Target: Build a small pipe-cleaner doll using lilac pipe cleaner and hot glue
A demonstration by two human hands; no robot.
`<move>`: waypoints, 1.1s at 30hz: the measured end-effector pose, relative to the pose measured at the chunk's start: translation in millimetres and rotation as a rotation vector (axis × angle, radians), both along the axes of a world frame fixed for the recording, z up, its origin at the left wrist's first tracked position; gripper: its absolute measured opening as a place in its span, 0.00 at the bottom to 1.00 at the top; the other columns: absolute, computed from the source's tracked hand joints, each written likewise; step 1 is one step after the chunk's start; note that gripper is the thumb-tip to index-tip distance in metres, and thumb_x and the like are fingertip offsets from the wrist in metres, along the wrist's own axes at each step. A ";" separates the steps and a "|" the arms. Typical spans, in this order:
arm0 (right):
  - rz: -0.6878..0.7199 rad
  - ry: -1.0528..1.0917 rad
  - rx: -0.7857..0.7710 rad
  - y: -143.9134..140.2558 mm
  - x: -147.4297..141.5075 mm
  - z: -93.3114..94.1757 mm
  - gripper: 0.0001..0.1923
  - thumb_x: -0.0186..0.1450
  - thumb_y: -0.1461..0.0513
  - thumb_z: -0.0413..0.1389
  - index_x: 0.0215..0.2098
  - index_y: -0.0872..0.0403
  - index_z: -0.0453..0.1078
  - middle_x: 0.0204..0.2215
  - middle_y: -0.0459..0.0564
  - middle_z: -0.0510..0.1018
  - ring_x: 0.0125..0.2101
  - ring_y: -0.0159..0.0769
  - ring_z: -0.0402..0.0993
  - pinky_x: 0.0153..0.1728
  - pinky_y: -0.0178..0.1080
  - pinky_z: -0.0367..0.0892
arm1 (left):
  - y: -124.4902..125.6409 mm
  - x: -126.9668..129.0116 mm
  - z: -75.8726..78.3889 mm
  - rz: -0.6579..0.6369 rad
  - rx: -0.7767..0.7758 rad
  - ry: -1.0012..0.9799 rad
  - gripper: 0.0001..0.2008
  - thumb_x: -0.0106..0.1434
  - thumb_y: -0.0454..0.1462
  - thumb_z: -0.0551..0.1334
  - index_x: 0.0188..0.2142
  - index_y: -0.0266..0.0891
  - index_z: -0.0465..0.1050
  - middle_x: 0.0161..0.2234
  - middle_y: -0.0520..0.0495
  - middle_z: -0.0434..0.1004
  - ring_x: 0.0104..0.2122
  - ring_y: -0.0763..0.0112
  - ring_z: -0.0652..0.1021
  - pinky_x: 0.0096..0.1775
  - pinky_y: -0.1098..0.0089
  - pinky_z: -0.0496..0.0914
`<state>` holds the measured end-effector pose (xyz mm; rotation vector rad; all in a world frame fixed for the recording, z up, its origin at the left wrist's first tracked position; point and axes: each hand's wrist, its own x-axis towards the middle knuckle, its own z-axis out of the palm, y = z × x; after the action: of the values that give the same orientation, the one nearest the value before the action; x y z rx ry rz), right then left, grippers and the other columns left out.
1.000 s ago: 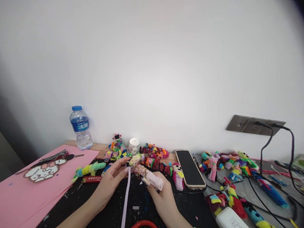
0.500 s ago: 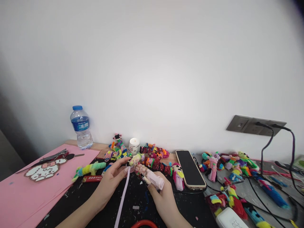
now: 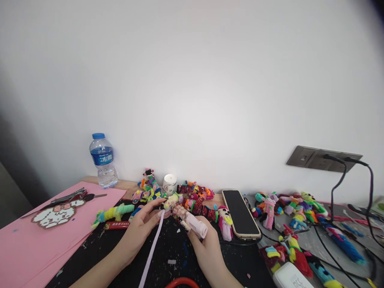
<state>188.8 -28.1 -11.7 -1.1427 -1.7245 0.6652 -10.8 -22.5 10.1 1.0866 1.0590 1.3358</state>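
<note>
My left hand (image 3: 140, 229) pinches the top end of a long lilac pipe cleaner (image 3: 151, 250) against the tip of a fuzzy pink, yellow and green wrapped stick (image 3: 180, 211). The pipe cleaner trails down towards the lower edge of the view. My right hand (image 3: 207, 246) grips the pale pink handle end (image 3: 196, 227) of that same stick, tilted up to the left. Both hands hover low over the black work mat (image 3: 99, 250).
A black phone (image 3: 240, 212) lies right of my hands. Heaps of coloured pipe-cleaner figures (image 3: 295, 210) cover the right side and the back. Pink paper (image 3: 24, 248), scissors (image 3: 69, 197) and a water bottle (image 3: 103, 161) sit left; cables (image 3: 334, 192) hang from a wall socket.
The free end of the lilac pipe cleaner has swung leftwards. My hands and the stick have stayed almost still.
</note>
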 end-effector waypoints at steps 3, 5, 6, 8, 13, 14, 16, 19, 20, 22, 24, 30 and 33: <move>-0.049 -0.097 0.001 -2.7 0.5 4.1 0.08 0.61 0.64 0.52 0.39 0.50 0.70 0.34 0.47 0.75 0.35 0.41 0.71 0.35 0.38 0.62 | 0.2 -0.3 1.5 0.039 0.000 0.019 0.22 0.55 0.44 0.63 0.50 0.43 0.68 0.48 0.46 0.76 0.50 0.56 0.73 0.49 0.62 0.67; -0.085 -0.192 0.026 -5.7 0.4 6.0 0.13 0.59 0.67 0.52 0.41 0.48 0.69 0.36 0.47 0.75 0.38 0.43 0.70 0.38 0.41 0.59 | 0.6 -1.3 1.7 0.076 0.016 0.048 0.22 0.56 0.44 0.63 0.50 0.43 0.68 0.49 0.46 0.75 0.51 0.56 0.72 0.50 0.62 0.67; -0.100 -0.247 0.033 -7.2 0.2 6.3 0.15 0.59 0.67 0.52 0.43 0.47 0.69 0.38 0.48 0.75 0.39 0.44 0.70 0.39 0.42 0.58 | 0.9 -1.9 1.5 0.093 0.029 0.067 0.22 0.56 0.44 0.63 0.50 0.43 0.67 0.49 0.46 0.75 0.51 0.56 0.72 0.50 0.63 0.67; -0.124 -0.341 0.049 -9.7 -0.7 5.5 0.22 0.56 0.70 0.51 0.47 0.46 0.67 0.40 0.49 0.74 0.41 0.46 0.68 0.40 0.45 0.55 | 1.7 -3.4 0.4 0.128 0.061 0.111 0.22 0.56 0.45 0.62 0.50 0.43 0.67 0.50 0.45 0.74 0.51 0.56 0.71 0.49 0.64 0.67; -0.139 -0.488 0.081 -13.8 -3.8 4.0 0.32 0.48 0.74 0.47 0.49 0.47 0.66 0.40 0.50 0.72 0.41 0.47 0.65 0.43 0.49 0.51 | 4.0 -5.2 -4.1 0.183 0.143 0.247 0.19 0.59 0.45 0.59 0.49 0.43 0.65 0.50 0.45 0.72 0.48 0.60 0.73 0.49 0.63 0.68; -0.133 -0.498 0.089 -14.9 -4.5 5.1 0.32 0.47 0.74 0.47 0.48 0.47 0.66 0.40 0.50 0.72 0.41 0.47 0.65 0.43 0.50 0.51 | 4.1 -5.0 -4.7 0.187 0.162 0.276 0.19 0.59 0.45 0.58 0.49 0.43 0.65 0.50 0.45 0.71 0.47 0.60 0.73 0.48 0.62 0.68; -0.113 -0.495 0.110 -17.9 -6.1 8.8 0.31 0.47 0.74 0.48 0.48 0.48 0.66 0.40 0.50 0.71 0.42 0.47 0.63 0.45 0.51 0.49 | 3.4 -4.2 -5.6 0.191 0.200 0.339 0.17 0.60 0.44 0.57 0.48 0.43 0.65 0.50 0.45 0.70 0.46 0.61 0.73 0.48 0.62 0.68; -0.060 -0.445 0.173 -23.0 -8.8 16.6 0.31 0.46 0.73 0.49 0.49 0.49 0.64 0.44 0.51 0.69 0.46 0.48 0.60 0.48 0.52 0.47 | 0.5 -3.0 -5.6 0.170 0.262 0.440 0.15 0.62 0.43 0.55 0.48 0.44 0.66 0.50 0.45 0.68 0.46 0.63 0.72 0.49 0.61 0.67; -0.028 -0.428 0.204 -24.5 -9.7 18.9 0.30 0.48 0.72 0.50 0.49 0.49 0.63 0.45 0.51 0.69 0.46 0.49 0.60 0.48 0.52 0.46 | -0.8 -2.7 -5.4 0.157 0.291 0.473 0.14 0.63 0.42 0.55 0.47 0.44 0.66 0.49 0.45 0.68 0.47 0.63 0.71 0.49 0.62 0.67; 0.032 -0.393 0.285 -26.7 -11.1 22.1 0.27 0.49 0.70 0.52 0.47 0.49 0.63 0.43 0.50 0.69 0.45 0.48 0.60 0.47 0.50 0.49 | -4.2 -2.0 -4.4 0.116 0.350 0.545 0.12 0.63 0.40 0.54 0.46 0.45 0.67 0.49 0.46 0.68 0.49 0.62 0.70 0.51 0.62 0.65; 0.075 -0.357 0.371 -27.6 -11.5 23.0 0.21 0.50 0.68 0.55 0.42 0.50 0.63 0.40 0.50 0.70 0.42 0.47 0.62 0.44 0.48 0.51 | -8.3 -0.9 -3.1 0.062 0.404 0.618 0.11 0.63 0.38 0.55 0.45 0.46 0.69 0.49 0.46 0.68 0.51 0.62 0.68 0.52 0.62 0.64; 0.139 -0.305 0.504 -26.6 -8.9 18.5 0.09 0.56 0.61 0.52 0.34 0.53 0.58 0.32 0.48 0.67 0.33 0.40 0.64 0.37 0.43 0.55 | -21.6 8.8 1.2 -0.060 0.524 0.673 0.13 0.63 0.33 0.53 0.45 0.48 0.70 0.47 0.47 0.70 0.49 0.65 0.70 0.51 0.67 0.64; 0.087 -0.259 0.506 -26.9 -8.8 15.0 0.04 0.58 0.66 0.46 0.32 0.53 0.57 0.30 0.47 0.66 0.32 0.38 0.64 0.36 0.42 0.56 | -25.3 13.1 2.3 -0.056 0.535 0.625 0.13 0.63 0.32 0.53 0.44 0.47 0.72 0.46 0.47 0.71 0.47 0.66 0.71 0.49 0.69 0.65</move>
<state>180.0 -55.0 3.3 -0.8230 -2.0187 0.1115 2.3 -47.8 12.4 2.0092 1.1175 1.2960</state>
